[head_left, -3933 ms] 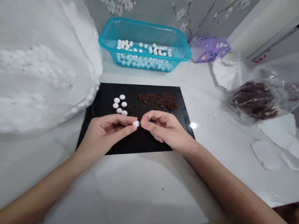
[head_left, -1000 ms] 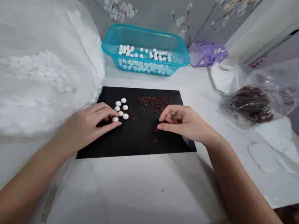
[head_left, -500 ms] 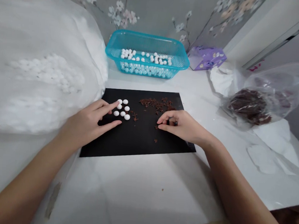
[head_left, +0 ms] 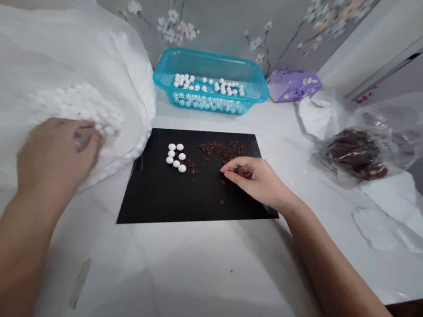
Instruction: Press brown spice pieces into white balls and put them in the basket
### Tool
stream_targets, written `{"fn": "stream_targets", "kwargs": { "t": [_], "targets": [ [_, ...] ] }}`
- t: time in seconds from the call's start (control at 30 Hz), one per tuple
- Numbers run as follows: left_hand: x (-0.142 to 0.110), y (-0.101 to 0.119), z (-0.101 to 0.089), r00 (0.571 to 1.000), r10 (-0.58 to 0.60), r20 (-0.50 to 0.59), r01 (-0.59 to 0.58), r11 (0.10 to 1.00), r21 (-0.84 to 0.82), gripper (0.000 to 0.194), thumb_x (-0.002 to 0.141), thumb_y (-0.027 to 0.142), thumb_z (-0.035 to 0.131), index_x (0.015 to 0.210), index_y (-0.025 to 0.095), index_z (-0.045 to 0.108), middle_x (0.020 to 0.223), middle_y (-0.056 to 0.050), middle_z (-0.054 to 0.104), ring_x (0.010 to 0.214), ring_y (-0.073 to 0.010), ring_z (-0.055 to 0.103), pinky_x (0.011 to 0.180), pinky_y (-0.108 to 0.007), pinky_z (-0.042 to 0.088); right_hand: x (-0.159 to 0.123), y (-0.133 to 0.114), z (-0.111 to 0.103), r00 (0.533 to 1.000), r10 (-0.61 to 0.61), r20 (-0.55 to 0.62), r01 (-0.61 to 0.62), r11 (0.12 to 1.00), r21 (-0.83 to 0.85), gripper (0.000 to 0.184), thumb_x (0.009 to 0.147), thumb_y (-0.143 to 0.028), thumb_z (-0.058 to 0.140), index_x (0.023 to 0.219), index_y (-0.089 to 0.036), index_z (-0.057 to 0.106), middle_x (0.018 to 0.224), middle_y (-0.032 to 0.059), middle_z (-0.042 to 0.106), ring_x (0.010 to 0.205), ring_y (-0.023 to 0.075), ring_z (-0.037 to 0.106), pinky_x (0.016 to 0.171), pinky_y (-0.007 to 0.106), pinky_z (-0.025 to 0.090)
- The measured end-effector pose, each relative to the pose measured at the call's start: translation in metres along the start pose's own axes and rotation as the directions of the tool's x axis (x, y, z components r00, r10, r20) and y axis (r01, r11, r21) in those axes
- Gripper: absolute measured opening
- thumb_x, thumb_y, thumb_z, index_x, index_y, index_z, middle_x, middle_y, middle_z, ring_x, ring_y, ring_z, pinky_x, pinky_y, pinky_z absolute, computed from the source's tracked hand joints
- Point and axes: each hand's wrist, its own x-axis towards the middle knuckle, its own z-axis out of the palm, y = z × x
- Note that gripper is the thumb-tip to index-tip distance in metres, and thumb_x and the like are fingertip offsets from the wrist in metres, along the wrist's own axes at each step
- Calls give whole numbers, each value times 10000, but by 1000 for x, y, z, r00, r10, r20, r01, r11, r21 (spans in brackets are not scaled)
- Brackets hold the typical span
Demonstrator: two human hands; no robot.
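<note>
My left hand is over the big white bag, at the heap of white balls in it. It is somewhat blurred, with a gap between thumb and index finger, and I see nothing held. Above the right part of the black mat, my right hand has its thumb and index fingertips pinched together; what is between them, if anything, is too small to make out. Several white balls form a small ring on the mat's left. Small brown bits are piled near its far edge, with a few scattered nearer.
Behind the mat a turquoise basket holds more white balls. A purple packet stands beside it. On the right lie a clear plastic bag with a dark brown mass and white tissue. A patterned wall closes off the back.
My left hand has moved from the white balls on the mat, leftward to the heap in the white bag. My right hand stays nearly in place, its fingertips closer together.
</note>
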Motion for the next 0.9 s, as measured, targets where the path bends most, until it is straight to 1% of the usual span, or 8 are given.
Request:
{"fn": "stream_targets", "kwargs": {
  "t": [0.07, 0.13, 0.27, 0.43, 0.57, 0.7, 0.8, 0.9],
  "targets": [
    [0, -1, 1, 999, 33, 13, -34, 994, 102, 231, 797, 380, 493, 882, 219, 635, 935, -63, 605, 899, -293, 544, 650, -356, 343, -1, -1, 0, 1000, -17, -23, 18, 1000, 7, 128, 786, -262, 575, 815, -175, 663, 769, 26, 646, 539, 86, 435, 533, 251, 386],
    [-1, -3, 2, 999, 42, 1, -42, 990, 134, 246, 796, 404, 495, 911, 234, 632, 908, -55, 605, 850, -275, 538, 595, -330, 290, -1, -1, -1, 999, -21, -40, 22, 999, 29, 124, 785, -270, 585, 816, -176, 659, 777, 28, 647, 545, 87, 458, 535, 250, 398],
    [-1, -6, 2, 998, 29, 54, -37, 987, 153, 297, 820, 408, 454, 1030, 268, 612, 809, -54, 549, 830, -281, 502, 581, -324, 224, -1, -1, 1, 999, -3, -52, 5, 999, 51, 123, 789, -277, 587, 824, -181, 656, 792, 27, 642, 537, 83, 480, 537, 254, 416],
    [0, -8, -1, 989, -3, 149, -18, 990, 143, 363, 862, 493, 359, 895, 248, 624, 770, -47, 477, 823, -266, 510, 554, -309, 199, -2, 0, 4, 1000, -10, -23, 11, 999, 37, 124, 798, -276, 577, 839, -185, 650, 773, 26, 653, 538, 88, 479, 531, 252, 412],
    [1, -5, -3, 984, -63, 170, 39, 990, 139, 403, 829, 559, 383, 905, 251, 632, 714, -38, 522, 694, -232, 516, 538, -304, 229, -2, 1, 4, 999, -29, -26, 30, 999, 33, 123, 805, -272, 570, 844, -188, 650, 763, 24, 660, 543, 90, 476, 528, 249, 406],
    [4, -4, -3, 983, -129, 130, 116, 988, 103, 354, 733, 595, 531, 841, 286, 665, 585, 6, 543, 533, -155, 410, 524, -287, 250, -2, 0, 4, 999, -25, -30, 26, 999, 37, 124, 803, -275, 577, 840, -183, 652, 772, 30, 659, 527, 85, 475, 516, 247, 409],
    [5, -10, -2, 977, -176, 120, 164, 981, 102, 341, 716, 590, 562, 810, 285, 684, 572, 20, 545, 519, -148, 407, 513, -285, 259, -1, -1, 5, 999, -14, -48, 16, 999, 51, 126, 802, -279, 584, 835, -178, 653, 782, 35, 655, 526, 83, 491, 509, 242, 426],
    [2, -9, -1, 991, -125, -52, 121, 990, -78, 339, 757, 529, 574, 934, 260, 678, 773, 8, 634, 653, -181, 539, 571, -315, 362, -1, -2, 8, 997, 15, -82, -5, 992, 127, 145, 783, -284, 616, 876, -177, 650, 826, 33, 652, 506, 69, 501, 478, 227, 431]
  ]
}}
